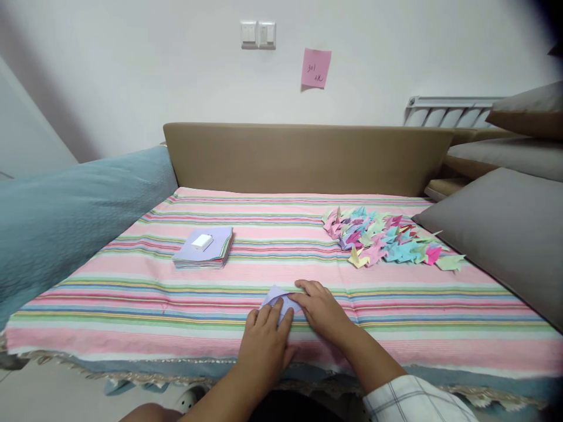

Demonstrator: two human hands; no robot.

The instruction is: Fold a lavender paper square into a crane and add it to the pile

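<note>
The left hand point(266, 337) lies palm down with its fingers a little apart, their tips on the lilac paper point(288, 304) and hiding part of it. The right hand point(324, 309) comes in from the other side, fingers bent, its tips at the paper's right edge; whether they pinch it, I cannot tell. The paper, partly folded, lies on the striped cloth point(132, 296) near its front edge, between the hands.

Farther back to the left sits a stack of coloured sheets point(200, 262) with a small white box point(202, 242) on top. To the right is a crowded cluster of folded paper birds point(373, 240) — pink, blue, green, yellow, purple — well apart from the hands and near a large grey cushion point(505, 234). A brown backrest point(303, 158) stands behind everything.
</note>
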